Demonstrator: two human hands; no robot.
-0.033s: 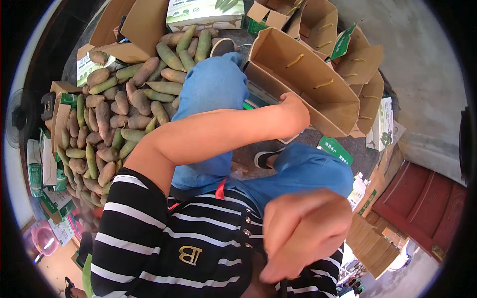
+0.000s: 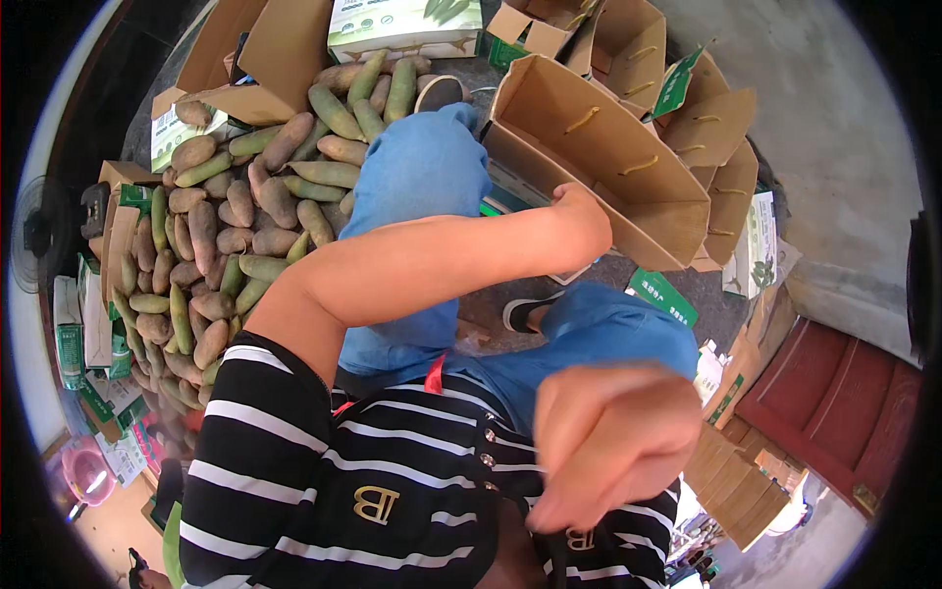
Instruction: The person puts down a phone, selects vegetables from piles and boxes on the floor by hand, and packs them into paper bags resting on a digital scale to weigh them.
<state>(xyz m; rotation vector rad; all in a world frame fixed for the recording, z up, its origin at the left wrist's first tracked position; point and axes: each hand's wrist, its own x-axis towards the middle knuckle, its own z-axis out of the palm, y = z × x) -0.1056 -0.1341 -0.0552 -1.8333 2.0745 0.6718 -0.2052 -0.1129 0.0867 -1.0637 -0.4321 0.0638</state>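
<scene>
My left hand (image 2: 579, 211) reaches across my blue-jeaned knees (image 2: 422, 187) to the near edge of an open brown paper bag (image 2: 599, 147) with cord handles. Its fingers curl out of sight over that edge. My right hand (image 2: 608, 442) is raised close to the camera in front of my striped shirt (image 2: 324, 461). Its fingers are curled into a loose fist and nothing shows in it. A big pile of oblong green and brown fruits (image 2: 245, 216) lies on the ground to my left, well away from both hands.
More open brown bags (image 2: 711, 128) stand behind the first one. Green-and-white cartons (image 2: 402, 25) sit at the top, flat ones (image 2: 83, 344) at the left. A dark red door (image 2: 844, 412) is at the right, a pink basin (image 2: 83, 481) at the lower left.
</scene>
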